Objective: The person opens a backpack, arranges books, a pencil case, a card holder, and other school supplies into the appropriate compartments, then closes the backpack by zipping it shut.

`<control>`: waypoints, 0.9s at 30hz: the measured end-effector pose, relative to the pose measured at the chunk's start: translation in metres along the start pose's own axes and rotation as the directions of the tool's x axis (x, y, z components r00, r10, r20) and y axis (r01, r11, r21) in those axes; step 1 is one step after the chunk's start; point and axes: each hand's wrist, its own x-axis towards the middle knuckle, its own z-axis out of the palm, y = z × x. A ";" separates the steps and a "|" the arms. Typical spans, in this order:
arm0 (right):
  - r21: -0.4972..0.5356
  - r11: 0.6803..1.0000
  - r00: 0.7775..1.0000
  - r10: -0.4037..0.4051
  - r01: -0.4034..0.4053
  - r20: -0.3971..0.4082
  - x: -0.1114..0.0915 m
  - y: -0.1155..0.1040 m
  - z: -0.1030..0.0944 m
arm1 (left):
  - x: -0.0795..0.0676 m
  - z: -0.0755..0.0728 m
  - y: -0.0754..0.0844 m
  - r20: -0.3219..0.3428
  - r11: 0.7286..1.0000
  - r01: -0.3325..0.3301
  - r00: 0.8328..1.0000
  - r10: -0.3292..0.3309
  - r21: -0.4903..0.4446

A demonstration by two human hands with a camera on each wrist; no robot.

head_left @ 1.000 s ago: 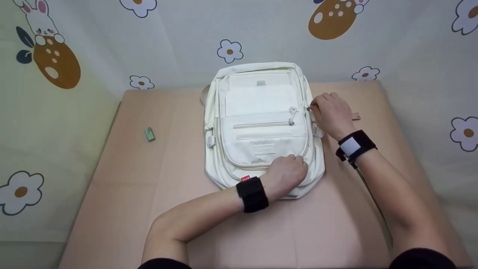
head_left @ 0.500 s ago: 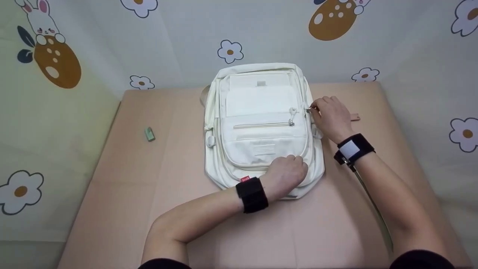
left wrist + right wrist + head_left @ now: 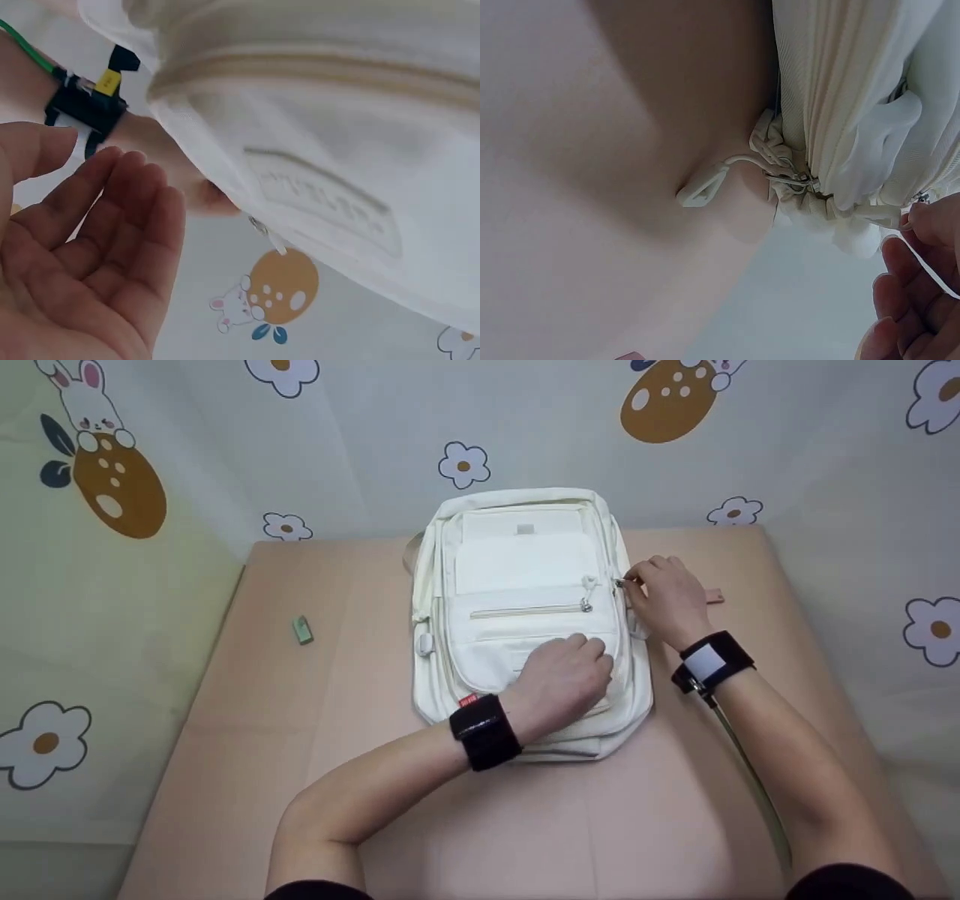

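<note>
A white backpack [image 3: 525,559] lies on its back on the table, front pockets up. At its right side my right hand [image 3: 670,600] pinches a zipper pull [image 3: 885,216] between thumb and forefinger, as the right wrist view shows. My left hand [image 3: 561,684] is over the lower front of the bag. In the left wrist view the fingers [image 3: 161,240] of that hand are loosely bent, with nothing in them, beside the bag's lower edge. A second zipper pull [image 3: 703,187] dangles from the bag's side by a cord.
A small green block [image 3: 302,630] lies on the table [image 3: 255,750] left of the bag. Past my right hand shows a small pinkish-brown piece [image 3: 715,596]. A printed curtain [image 3: 360,442] hangs behind and at both sides.
My left hand has lifted off the bag's lower edge, moving up and slightly left. My right hand has shifted slightly toward me along the bag's side, still at the zipper pull.
</note>
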 end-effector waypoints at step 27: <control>0.097 0.967 0.971 -0.227 0.234 -0.073 -0.012 -0.007 -0.001 | 0.011 0.015 -0.029 0.337 0.983 0.182 0.927 -0.166 -0.017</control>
